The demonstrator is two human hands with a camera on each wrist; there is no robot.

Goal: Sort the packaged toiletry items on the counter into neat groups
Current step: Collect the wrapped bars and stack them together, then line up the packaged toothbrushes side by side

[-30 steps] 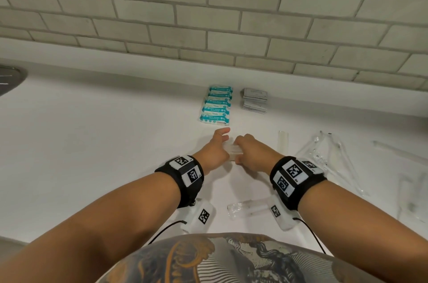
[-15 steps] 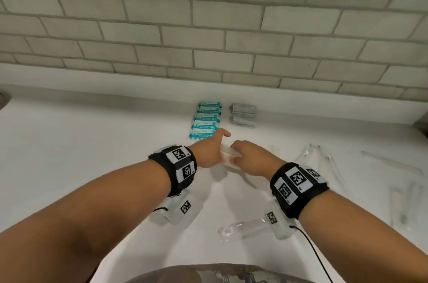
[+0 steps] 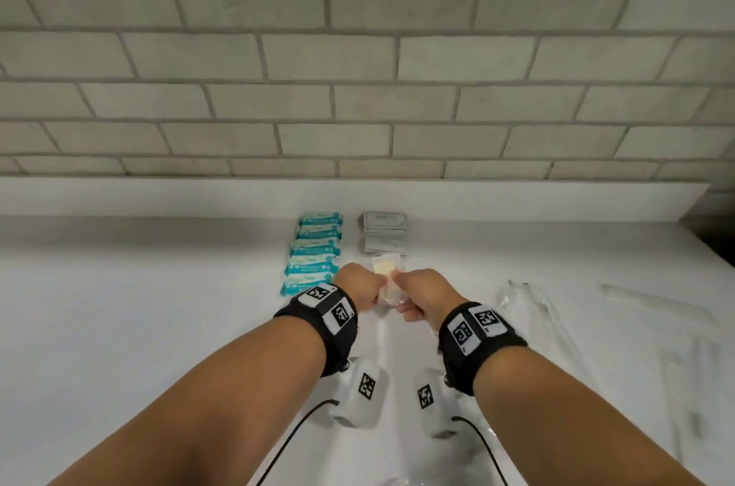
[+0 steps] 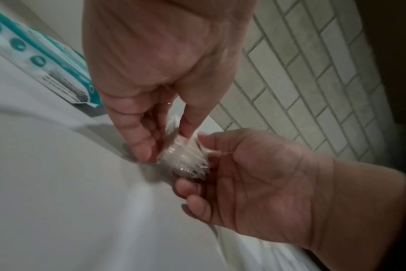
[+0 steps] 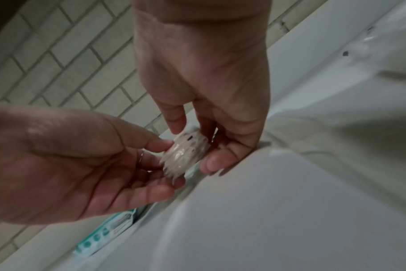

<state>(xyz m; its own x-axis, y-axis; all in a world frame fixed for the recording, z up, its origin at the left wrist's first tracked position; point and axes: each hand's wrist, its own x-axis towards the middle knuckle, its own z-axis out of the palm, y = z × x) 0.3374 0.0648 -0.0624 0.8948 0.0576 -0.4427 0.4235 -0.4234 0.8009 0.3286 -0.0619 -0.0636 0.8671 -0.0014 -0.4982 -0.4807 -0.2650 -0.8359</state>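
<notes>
A small clear-wrapped packet (image 3: 386, 274) with a pale white content is held between both hands just above the white counter (image 3: 159, 306). My left hand (image 3: 376, 286) pinches its left end and my right hand (image 3: 401, 288) pinches its right end. The left wrist view shows the crinkled packet (image 4: 183, 155) between left fingertips (image 4: 141, 152) and the right hand's fingers (image 4: 197, 183). The right wrist view shows the same packet (image 5: 186, 152) from the other side. Right behind the hands lie a row of teal packets (image 3: 314, 250) and a stack of grey packets (image 3: 384, 233).
Long clear-wrapped items (image 3: 533, 310) lie scattered on the counter to the right, with another (image 3: 656, 302) farther right. A raised white ledge (image 3: 517, 199) and a tiled wall (image 3: 358, 67) close off the back. More clear wrap (image 3: 397, 481) shows at the near edge.
Both hands have carried the small packet away from me, closer to the grey stack. The view has tilted up toward the wall.
</notes>
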